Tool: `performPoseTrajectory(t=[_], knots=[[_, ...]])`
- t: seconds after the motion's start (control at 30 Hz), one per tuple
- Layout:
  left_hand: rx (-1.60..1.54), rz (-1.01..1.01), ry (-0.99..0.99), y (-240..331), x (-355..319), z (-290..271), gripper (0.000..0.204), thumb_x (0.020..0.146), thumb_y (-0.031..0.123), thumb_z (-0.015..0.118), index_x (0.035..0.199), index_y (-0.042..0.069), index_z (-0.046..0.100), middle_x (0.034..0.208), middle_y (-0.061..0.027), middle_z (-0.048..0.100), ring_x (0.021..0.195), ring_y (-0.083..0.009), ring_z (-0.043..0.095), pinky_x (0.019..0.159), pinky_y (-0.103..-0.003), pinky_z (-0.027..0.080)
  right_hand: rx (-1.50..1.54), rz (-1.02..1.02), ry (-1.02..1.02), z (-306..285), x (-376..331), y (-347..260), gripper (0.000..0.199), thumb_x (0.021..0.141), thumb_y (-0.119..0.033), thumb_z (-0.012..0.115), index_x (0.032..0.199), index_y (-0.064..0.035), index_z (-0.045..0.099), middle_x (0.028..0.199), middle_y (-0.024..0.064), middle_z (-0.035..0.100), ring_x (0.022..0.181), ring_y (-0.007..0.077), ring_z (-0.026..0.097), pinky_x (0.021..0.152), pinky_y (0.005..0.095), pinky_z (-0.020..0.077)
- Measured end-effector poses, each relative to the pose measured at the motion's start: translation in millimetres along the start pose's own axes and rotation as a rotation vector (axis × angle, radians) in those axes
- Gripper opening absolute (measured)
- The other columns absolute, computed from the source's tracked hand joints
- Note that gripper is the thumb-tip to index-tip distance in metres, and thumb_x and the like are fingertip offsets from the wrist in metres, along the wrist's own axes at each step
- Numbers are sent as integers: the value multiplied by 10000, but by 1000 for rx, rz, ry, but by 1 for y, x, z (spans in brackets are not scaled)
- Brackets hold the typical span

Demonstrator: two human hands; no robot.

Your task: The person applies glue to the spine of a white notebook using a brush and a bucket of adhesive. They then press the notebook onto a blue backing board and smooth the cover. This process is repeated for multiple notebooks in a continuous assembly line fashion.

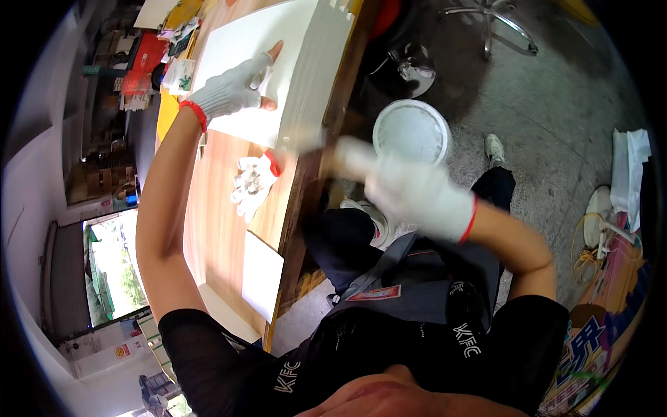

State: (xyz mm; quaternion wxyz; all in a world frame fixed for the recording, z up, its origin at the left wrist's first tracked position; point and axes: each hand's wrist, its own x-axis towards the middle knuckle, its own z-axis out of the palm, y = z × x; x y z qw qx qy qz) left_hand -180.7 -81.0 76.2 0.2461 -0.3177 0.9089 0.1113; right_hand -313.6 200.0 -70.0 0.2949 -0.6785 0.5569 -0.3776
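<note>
My left hand (236, 87), in a white knit glove with a red cuff, lies spread on a thick stack of white sheets (243, 42). Two bare fingertips poke out of that glove. Motion blurs my right hand (420, 198), gloved the same way, off the table's edge. It is closed around a brush-like tool (340, 163) with a pale, flat end near the stack's lower corner; blur hides its exact kind. A loose white glove (253, 184) with grey smudges and a red cuff rests on the wooden table (215, 177) below the stack.
A smaller white sheet or board (262, 274) lies at the table's near edge. On the floor stand a round white bucket (410, 132) and a chair's metal base (490, 21). Papers and a red item (148, 52) crowd the far left. A yellow cord (587, 260) lies at right.
</note>
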Motion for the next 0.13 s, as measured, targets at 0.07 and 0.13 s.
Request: performPoseTrajectory(t=[0.07, 0.13], knots=[[-31, -11, -17, 3, -3, 2, 997, 757, 234, 805, 1548, 141, 206, 1482, -187, 429, 1228, -324, 501, 1052, -366, 375, 26, -154, 494, -42, 52, 45, 555, 918, -168, 537, 1453, -173, 388, 1291, 190, 583, 1063, 339, 642, 921, 416, 512], [-35, 5, -17, 5, 3, -3, 997, 758, 229, 802, 1548, 132, 201, 1503, -192, 405, 1257, -327, 488, 1064, -363, 366, -151, 270, 430, -78, 104, 73, 591, 928, -226, 513, 1476, -196, 292, 1022, 252, 646, 924, 415, 642, 829, 505, 515]])
